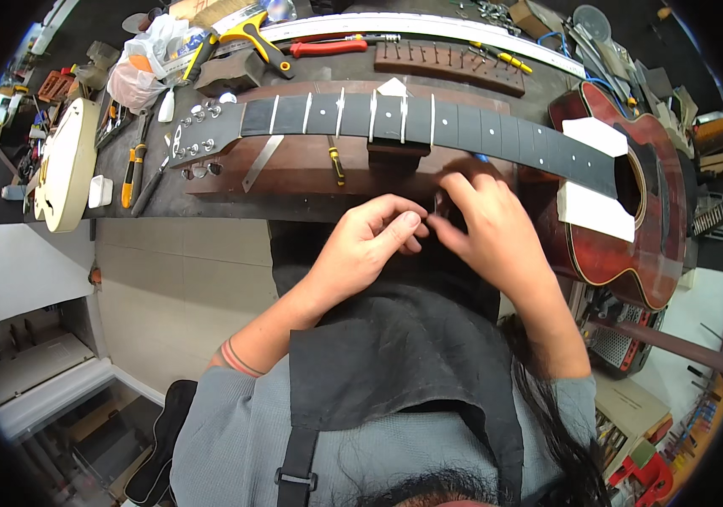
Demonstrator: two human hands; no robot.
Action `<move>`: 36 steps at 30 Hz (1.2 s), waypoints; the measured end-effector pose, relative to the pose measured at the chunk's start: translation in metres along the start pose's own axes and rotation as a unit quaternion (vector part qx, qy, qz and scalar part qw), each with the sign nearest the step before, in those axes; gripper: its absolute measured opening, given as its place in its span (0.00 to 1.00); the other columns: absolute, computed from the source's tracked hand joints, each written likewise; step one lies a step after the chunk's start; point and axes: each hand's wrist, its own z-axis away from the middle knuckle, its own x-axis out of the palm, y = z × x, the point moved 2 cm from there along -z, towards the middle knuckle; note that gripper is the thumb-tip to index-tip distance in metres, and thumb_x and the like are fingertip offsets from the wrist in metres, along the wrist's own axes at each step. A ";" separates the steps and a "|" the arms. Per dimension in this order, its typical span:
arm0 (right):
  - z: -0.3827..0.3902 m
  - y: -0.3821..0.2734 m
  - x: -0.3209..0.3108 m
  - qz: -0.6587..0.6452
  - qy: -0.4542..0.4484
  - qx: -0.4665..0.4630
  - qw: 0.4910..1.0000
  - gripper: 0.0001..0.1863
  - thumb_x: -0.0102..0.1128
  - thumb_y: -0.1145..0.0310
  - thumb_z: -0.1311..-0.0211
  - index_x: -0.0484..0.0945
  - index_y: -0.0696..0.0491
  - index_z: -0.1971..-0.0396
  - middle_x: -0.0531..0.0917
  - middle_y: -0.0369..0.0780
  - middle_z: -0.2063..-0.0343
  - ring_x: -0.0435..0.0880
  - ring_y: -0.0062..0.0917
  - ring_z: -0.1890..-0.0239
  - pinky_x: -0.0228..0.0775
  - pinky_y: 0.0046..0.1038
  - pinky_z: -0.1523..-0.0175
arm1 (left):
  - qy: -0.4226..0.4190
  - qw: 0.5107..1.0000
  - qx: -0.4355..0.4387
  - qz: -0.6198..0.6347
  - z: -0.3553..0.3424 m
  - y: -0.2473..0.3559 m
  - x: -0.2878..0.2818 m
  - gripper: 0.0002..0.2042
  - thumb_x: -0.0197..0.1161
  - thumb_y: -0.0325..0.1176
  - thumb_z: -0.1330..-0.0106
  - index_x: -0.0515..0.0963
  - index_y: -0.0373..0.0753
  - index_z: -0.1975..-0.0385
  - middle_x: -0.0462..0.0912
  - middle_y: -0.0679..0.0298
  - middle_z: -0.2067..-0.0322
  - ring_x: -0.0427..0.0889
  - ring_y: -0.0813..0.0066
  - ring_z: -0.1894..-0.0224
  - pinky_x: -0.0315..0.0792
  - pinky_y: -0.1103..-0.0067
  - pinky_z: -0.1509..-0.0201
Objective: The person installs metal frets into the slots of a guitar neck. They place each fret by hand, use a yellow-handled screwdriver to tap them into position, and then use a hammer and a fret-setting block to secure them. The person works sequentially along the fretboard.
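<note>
Head view: left hand curled, thumb nearly meeting forefinger; right hand slightly parted, loosely curled. Whether anything is pinched can't be told through blur. Red acoustic guitar is laid just beyond. Fingertip work is best kept light, clear of its finish.

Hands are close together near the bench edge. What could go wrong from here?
Anything small between the left hand and right hand might drop onto the apron or floor; whether they hold something is unclear.

The fretboard and neck seem propped on a dark block, so a bump could shift them.

White sheets cover only part of the guitar's red top; a slip might scratch it.
</note>
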 end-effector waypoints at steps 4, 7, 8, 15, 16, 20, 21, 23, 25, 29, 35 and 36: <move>0.014 -0.015 -0.011 -0.179 0.077 -0.065 0.979 0.29 0.82 0.74 0.44 0.80 0.51 0.42 0.84 0.46 0.39 0.85 0.47 0.37 0.81 0.45 0.35 | -0.106 0.973 -0.044 0.200 0.003 0.006 0.003 0.26 0.61 0.47 0.12 0.76 0.31 0.29 0.88 0.55 0.43 0.90 0.70 0.44 0.85 0.72 0.39; 0.021 -0.016 -0.010 -0.223 0.068 -0.098 0.967 0.36 0.86 0.74 0.49 0.80 0.51 0.39 0.82 0.45 0.33 0.83 0.47 0.33 0.80 0.44 0.32 | -0.171 0.950 -0.046 0.257 0.002 0.017 0.008 0.21 0.64 0.45 0.14 0.79 0.33 0.35 0.89 0.56 0.46 0.90 0.72 0.46 0.84 0.73 0.39; 0.021 -0.017 -0.010 -0.230 0.074 -0.103 0.965 0.37 0.87 0.74 0.50 0.80 0.51 0.38 0.82 0.45 0.33 0.84 0.46 0.33 0.81 0.43 0.32 | -0.171 0.952 -0.030 0.251 0.000 0.016 0.009 0.20 0.64 0.44 0.14 0.80 0.33 0.36 0.90 0.56 0.48 0.90 0.72 0.47 0.84 0.73 0.40; 0.007 -0.025 -0.031 -0.166 0.090 -0.139 0.972 0.43 0.89 0.73 0.54 0.80 0.52 0.34 0.83 0.46 0.34 0.86 0.46 0.36 0.83 0.43 0.36 | -0.175 0.944 -0.009 0.280 -0.004 0.032 0.012 0.16 0.64 0.40 0.14 0.83 0.32 0.40 0.92 0.57 0.55 0.91 0.74 0.52 0.83 0.76 0.44; 0.005 -0.026 -0.033 -0.159 0.091 -0.145 0.972 0.43 0.89 0.73 0.55 0.80 0.52 0.34 0.84 0.46 0.34 0.86 0.46 0.37 0.83 0.44 0.36 | -0.182 0.939 -0.010 0.293 -0.004 0.032 0.013 0.16 0.63 0.40 0.13 0.84 0.32 0.40 0.92 0.57 0.55 0.91 0.74 0.52 0.83 0.76 0.44; -0.001 -0.029 -0.035 -0.154 0.102 -0.155 0.971 0.44 0.90 0.72 0.56 0.80 0.54 0.34 0.85 0.48 0.35 0.87 0.46 0.39 0.83 0.43 0.37 | -0.201 0.920 -0.014 0.336 -0.006 0.032 0.015 0.18 0.62 0.43 0.12 0.83 0.33 0.39 0.93 0.57 0.55 0.91 0.75 0.53 0.83 0.77 0.45; -0.004 -0.028 -0.035 -0.161 0.105 -0.156 0.969 0.44 0.91 0.71 0.56 0.80 0.54 0.34 0.85 0.48 0.36 0.87 0.46 0.39 0.83 0.43 0.37 | -0.204 0.916 -0.019 0.344 -0.007 0.034 0.015 0.19 0.62 0.44 0.12 0.84 0.33 0.39 0.93 0.57 0.55 0.91 0.74 0.53 0.83 0.78 0.45; -0.007 -0.026 -0.036 -0.171 0.111 -0.159 0.966 0.44 0.92 0.70 0.55 0.80 0.54 0.35 0.86 0.49 0.37 0.88 0.46 0.39 0.83 0.43 0.37 | -0.206 0.916 -0.007 0.343 -0.009 0.037 0.013 0.18 0.62 0.43 0.12 0.84 0.32 0.41 0.92 0.57 0.54 0.90 0.75 0.52 0.82 0.77 0.45; -0.014 -0.025 -0.043 -0.158 0.130 -0.155 0.967 0.44 0.92 0.68 0.55 0.80 0.54 0.35 0.87 0.50 0.37 0.88 0.46 0.39 0.82 0.43 0.37 | -0.209 0.930 0.015 0.301 -0.012 0.041 0.008 0.18 0.61 0.42 0.12 0.84 0.31 0.42 0.92 0.58 0.53 0.90 0.75 0.50 0.82 0.77 0.43; -0.035 -0.004 -0.050 -0.153 0.187 -0.138 0.961 0.42 0.90 0.64 0.52 0.80 0.57 0.35 0.87 0.51 0.38 0.87 0.44 0.37 0.81 0.43 0.34 | -0.220 0.957 0.036 0.187 -0.015 0.044 -0.005 0.15 0.62 0.37 0.13 0.85 0.30 0.42 0.91 0.58 0.47 0.88 0.73 0.44 0.80 0.73 0.37; -0.062 0.004 -0.052 -0.099 0.163 -0.097 0.977 0.39 0.88 0.70 0.53 0.81 0.58 0.37 0.87 0.50 0.38 0.86 0.43 0.36 0.80 0.42 0.31 | -0.244 0.969 0.041 0.000 -0.018 0.025 -0.021 0.13 0.64 0.35 0.15 0.86 0.32 0.43 0.93 0.57 0.50 0.90 0.67 0.43 0.82 0.71 0.37; -0.063 0.004 -0.053 -0.101 0.158 -0.093 0.978 0.39 0.88 0.70 0.52 0.81 0.58 0.37 0.87 0.50 0.38 0.86 0.43 0.36 0.80 0.42 0.31 | -0.239 0.968 0.069 -0.028 -0.019 0.020 -0.022 0.13 0.64 0.35 0.16 0.86 0.32 0.43 0.93 0.57 0.51 0.91 0.65 0.45 0.82 0.70 0.38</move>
